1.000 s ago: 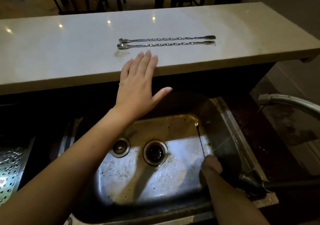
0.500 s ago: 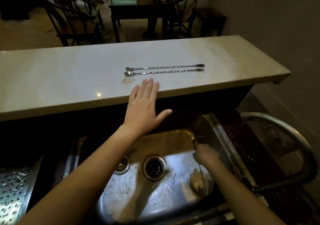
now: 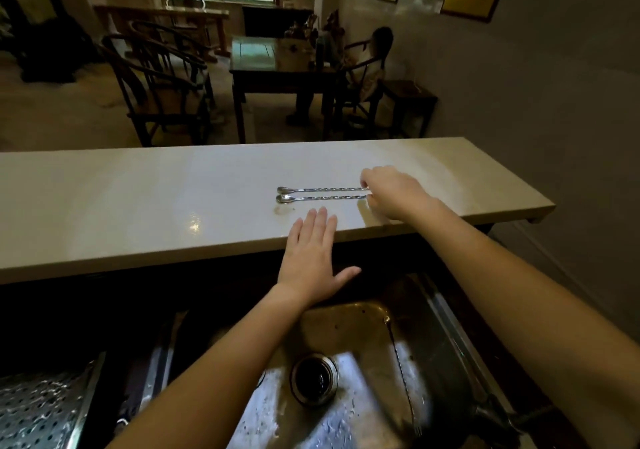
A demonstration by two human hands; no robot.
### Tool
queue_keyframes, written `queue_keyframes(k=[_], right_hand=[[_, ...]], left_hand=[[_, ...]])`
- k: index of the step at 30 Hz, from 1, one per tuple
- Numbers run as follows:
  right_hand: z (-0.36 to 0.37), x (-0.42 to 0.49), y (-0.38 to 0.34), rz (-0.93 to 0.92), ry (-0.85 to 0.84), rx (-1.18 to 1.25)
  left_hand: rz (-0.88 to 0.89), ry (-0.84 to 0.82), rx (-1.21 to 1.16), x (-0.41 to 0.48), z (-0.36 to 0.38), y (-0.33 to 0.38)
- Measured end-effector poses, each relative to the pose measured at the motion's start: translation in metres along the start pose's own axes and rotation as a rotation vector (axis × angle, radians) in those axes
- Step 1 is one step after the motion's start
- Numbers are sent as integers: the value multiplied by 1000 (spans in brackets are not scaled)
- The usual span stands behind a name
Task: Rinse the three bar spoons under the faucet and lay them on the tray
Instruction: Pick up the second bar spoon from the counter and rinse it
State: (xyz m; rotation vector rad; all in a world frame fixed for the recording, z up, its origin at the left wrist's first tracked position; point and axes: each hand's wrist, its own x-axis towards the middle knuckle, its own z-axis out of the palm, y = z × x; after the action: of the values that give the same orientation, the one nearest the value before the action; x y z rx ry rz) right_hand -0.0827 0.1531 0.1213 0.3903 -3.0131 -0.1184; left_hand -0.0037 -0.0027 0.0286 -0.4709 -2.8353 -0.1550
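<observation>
Two twisted-stem bar spoons [image 3: 325, 194] lie side by side on the pale counter [image 3: 138, 199], bowls to the left. My right hand [image 3: 394, 192] reaches over the counter, and its fingers curl around the right ends of both spoons, which still rest flat. My left hand [image 3: 311, 258] lies flat with its fingers spread on the counter's front edge, holding nothing. A third bar spoon [image 3: 401, 372] lies in the steel sink [image 3: 446, 317] along its right side. A perforated metal tray [image 3: 38, 410] sits at the lower left.
The sink drain [image 3: 313, 377] is in the basin's middle, and the basin floor is wet. A dark faucet part [image 3: 498, 414] shows at the sink's lower right. Beyond the counter stand wooden chairs [image 3: 162, 81] and a table [image 3: 277, 57].
My right hand has left the third spoon in the sink and moved up to the right ends of the two spoons on the counter. The left hand stays on the counter edge.
</observation>
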Motion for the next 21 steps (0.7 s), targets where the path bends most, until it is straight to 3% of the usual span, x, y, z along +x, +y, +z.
queue_keyframes(k=[12, 21], right_hand=[[7, 33, 1, -191, -197, -118], [5, -8, 19, -98, -145, 348]], left_hand=[[11, 20, 20, 0, 7, -3], [9, 24, 25, -1, 8, -2]])
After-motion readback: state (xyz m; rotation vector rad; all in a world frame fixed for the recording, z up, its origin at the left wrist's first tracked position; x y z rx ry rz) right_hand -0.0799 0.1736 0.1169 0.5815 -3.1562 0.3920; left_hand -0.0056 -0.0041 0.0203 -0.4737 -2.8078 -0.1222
